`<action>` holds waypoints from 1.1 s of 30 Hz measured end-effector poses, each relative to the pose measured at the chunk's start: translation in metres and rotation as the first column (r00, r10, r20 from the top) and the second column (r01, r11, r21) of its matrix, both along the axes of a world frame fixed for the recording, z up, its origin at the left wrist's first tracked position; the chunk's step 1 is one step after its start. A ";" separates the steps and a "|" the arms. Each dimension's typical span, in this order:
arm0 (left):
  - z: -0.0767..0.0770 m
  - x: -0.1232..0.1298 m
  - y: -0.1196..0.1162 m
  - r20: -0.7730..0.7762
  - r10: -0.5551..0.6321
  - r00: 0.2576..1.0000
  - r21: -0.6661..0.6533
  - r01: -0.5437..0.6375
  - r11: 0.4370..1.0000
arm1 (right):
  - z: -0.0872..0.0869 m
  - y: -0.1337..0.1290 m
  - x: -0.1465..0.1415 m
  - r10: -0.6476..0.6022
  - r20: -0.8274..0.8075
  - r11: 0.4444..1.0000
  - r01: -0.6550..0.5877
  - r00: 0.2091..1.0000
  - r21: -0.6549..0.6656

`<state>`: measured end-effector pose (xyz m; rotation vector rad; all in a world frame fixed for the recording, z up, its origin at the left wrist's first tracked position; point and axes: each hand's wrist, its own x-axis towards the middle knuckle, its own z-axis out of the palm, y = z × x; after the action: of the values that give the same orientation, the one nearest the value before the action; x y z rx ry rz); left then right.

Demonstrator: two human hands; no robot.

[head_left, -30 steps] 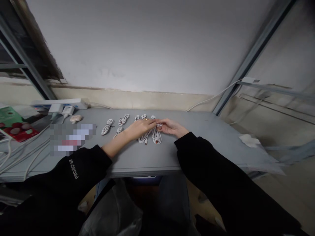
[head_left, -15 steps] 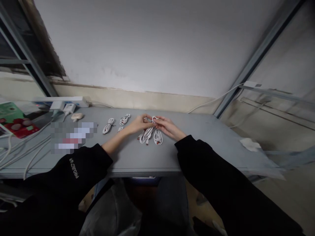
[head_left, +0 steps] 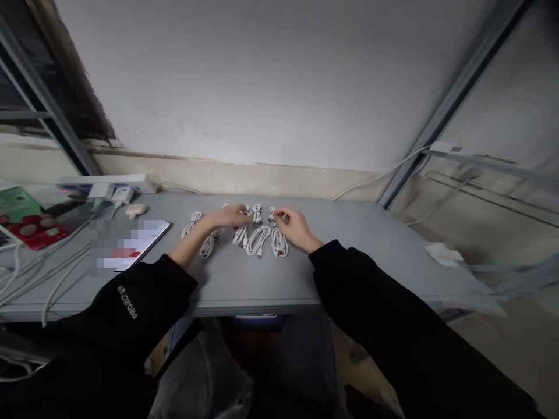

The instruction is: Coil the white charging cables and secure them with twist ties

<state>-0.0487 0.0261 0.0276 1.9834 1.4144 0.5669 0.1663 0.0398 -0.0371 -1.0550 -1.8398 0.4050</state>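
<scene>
Several coiled white cables lie on the grey table (head_left: pixel 349 233) in front of me. My right hand (head_left: pixel 293 226) pinches the small bundled cable (head_left: pixel 272 215) at the back right of the group. Below it rests a coil with a reddish end (head_left: pixel 279 242), beside a looser white coil (head_left: pixel 258 241). My left hand (head_left: pixel 231 215) is over the back of the group, palm down, near another tied bundle (head_left: pixel 257 213); its fingertips are partly hidden among the cables. Two more coils, a back one (head_left: pixel 191 224) and a nearer one (head_left: pixel 208 244), lie by my left forearm.
On the left are a phone (head_left: pixel 151 244), an earphone case (head_left: pixel 135 210), a white power strip (head_left: pixel 148 183) with plugs, loose cords and a green and red packet (head_left: pixel 30 218). A crumpled white tissue (head_left: pixel 443 254) lies at the right. Metal posts frame the table.
My hands have moved apart, the left one going left over the cables. The small bundle held up between them is now down at the table by my right hand.
</scene>
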 end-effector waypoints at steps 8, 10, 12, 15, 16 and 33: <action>0.003 0.002 -0.010 -0.209 -0.013 0.978 -0.156 -0.021 0.988 | 0.005 -0.016 -0.001 0.207 0.304 0.977 -0.212 0.930 -0.017; 0.002 0.004 -0.012 -0.220 -0.054 0.974 -0.207 0.007 0.978 | 0.006 -0.018 -0.001 0.234 0.379 0.970 -0.239 0.895 -0.035; 0.001 0.005 -0.013 -0.251 -0.056 0.966 -0.208 0.003 0.978 | 0.006 -0.019 0.000 0.241 0.430 0.969 -0.242 0.870 -0.054; -0.002 0.006 -0.012 -0.351 -0.029 0.936 -0.115 -0.012 0.993 | 0.003 -0.017 -0.001 0.243 0.473 0.968 -0.240 0.847 -0.069; -0.003 0.007 -0.011 -0.387 -0.018 0.922 -0.057 -0.005 0.998 | 0.002 -0.015 -0.001 0.246 0.480 0.968 -0.242 0.842 -0.070; -0.009 0.031 -0.028 -0.346 0.169 0.923 0.473 0.016 0.881 | -0.004 -0.006 -0.001 0.219 0.328 0.976 -0.206 0.919 -0.077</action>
<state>-0.0176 -0.0017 0.0187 2.5378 1.7179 0.6314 0.1653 0.0342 -0.0406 -0.9999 -2.2720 0.4111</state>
